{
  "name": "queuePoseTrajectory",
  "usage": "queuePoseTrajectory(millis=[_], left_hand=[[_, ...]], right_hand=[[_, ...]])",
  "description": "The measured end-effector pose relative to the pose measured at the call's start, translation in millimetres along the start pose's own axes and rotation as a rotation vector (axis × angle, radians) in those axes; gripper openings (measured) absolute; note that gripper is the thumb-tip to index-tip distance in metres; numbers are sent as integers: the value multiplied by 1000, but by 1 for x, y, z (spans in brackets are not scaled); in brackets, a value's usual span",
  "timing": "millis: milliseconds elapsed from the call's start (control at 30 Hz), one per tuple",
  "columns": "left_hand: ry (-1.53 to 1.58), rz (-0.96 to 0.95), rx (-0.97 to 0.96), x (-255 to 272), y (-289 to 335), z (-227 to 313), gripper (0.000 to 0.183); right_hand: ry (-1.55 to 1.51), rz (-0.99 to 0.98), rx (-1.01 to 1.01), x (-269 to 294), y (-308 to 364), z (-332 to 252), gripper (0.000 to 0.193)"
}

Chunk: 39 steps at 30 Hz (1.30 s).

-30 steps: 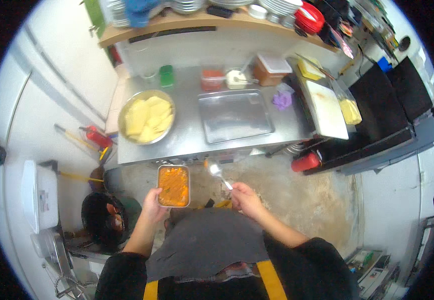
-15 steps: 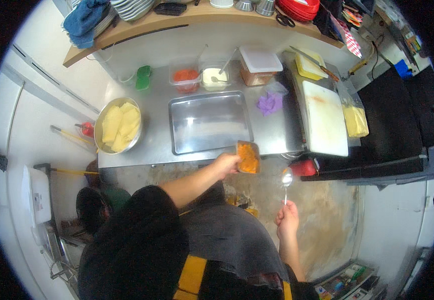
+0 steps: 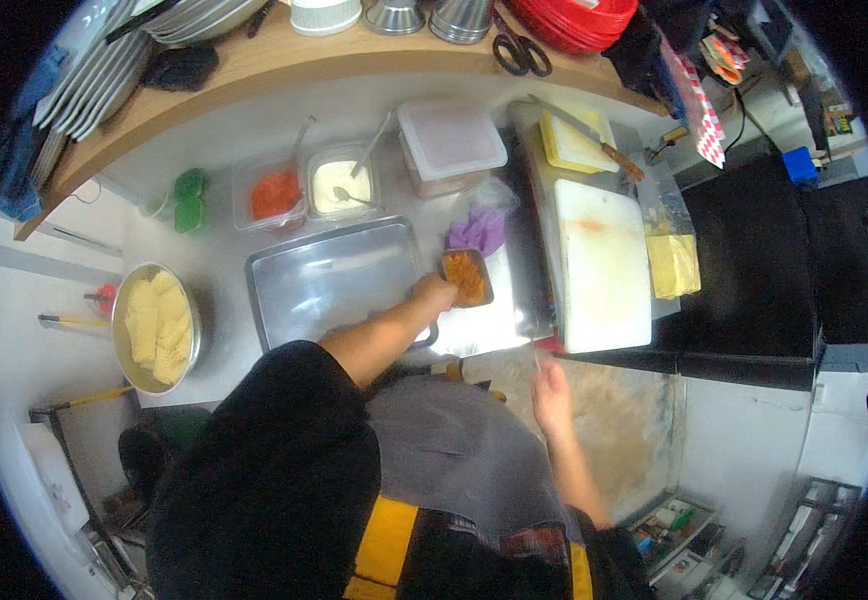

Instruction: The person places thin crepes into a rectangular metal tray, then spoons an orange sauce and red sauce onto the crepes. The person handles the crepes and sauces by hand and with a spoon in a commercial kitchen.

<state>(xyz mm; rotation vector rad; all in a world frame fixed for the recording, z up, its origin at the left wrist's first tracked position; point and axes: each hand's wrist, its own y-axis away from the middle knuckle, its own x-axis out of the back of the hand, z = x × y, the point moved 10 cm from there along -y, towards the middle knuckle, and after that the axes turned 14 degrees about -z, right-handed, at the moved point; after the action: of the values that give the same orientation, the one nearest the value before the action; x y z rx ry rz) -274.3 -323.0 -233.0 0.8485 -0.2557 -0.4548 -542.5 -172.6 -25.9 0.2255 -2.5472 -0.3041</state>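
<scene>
My left hand [image 3: 435, 293] grips the near left side of a small container [image 3: 490, 283] of orange, shredded-looking food [image 3: 465, 277], just right of a bare metal tray [image 3: 339, 275]. Whether the container rests on the steel counter I cannot tell. In front of the counter edge, my right hand [image 3: 554, 398] is closed round a thin metal spoon [image 3: 540, 362], blurred and hard to make out. Behind the container lies a crumpled purple cloth or bag [image 3: 477, 231]. Left of the tray, a metal bowl [image 3: 195, 345] holds folded pale yellow sheets [image 3: 157, 325].
Behind the tray stand tubs of red food [image 3: 274, 194] and white cream [image 3: 336, 187], plus a lidded tub [image 3: 451, 140]. A white cutting board [image 3: 604, 265] lies to the right, with a knife [image 3: 584, 130] across a yellow tub [image 3: 564, 145]. A loaded wooden shelf [image 3: 354, 68] overhangs the back.
My left hand has carried the container of orange food forward from the counter's front edge to beside the tray. My right hand has shifted slightly left with the spoon. The view has shifted too.
</scene>
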Motion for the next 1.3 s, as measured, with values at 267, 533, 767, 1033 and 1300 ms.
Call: queuePoseTrajectory(millis=[267,533,767,1033,1300], left_hand=[[-397,365,-245,42,98,-10,58],[-1017,-104,-165,-42,90,-73,67],[-1181,136,-184,-59,117,-53,57],[-1044,203,-35,-74,128,-54,54],[-510,734,-166,-48,219,-73,57]], right_hand=[[713,-245,-43,-63,-120,-27,49],[866,-508,-104,-107,-174,-21,51],[428,-652,-338,-124,-193,21,49],[513,-680,18,-121,-201,-3,57],[574,-509,594,-72,-171,-71,50]])
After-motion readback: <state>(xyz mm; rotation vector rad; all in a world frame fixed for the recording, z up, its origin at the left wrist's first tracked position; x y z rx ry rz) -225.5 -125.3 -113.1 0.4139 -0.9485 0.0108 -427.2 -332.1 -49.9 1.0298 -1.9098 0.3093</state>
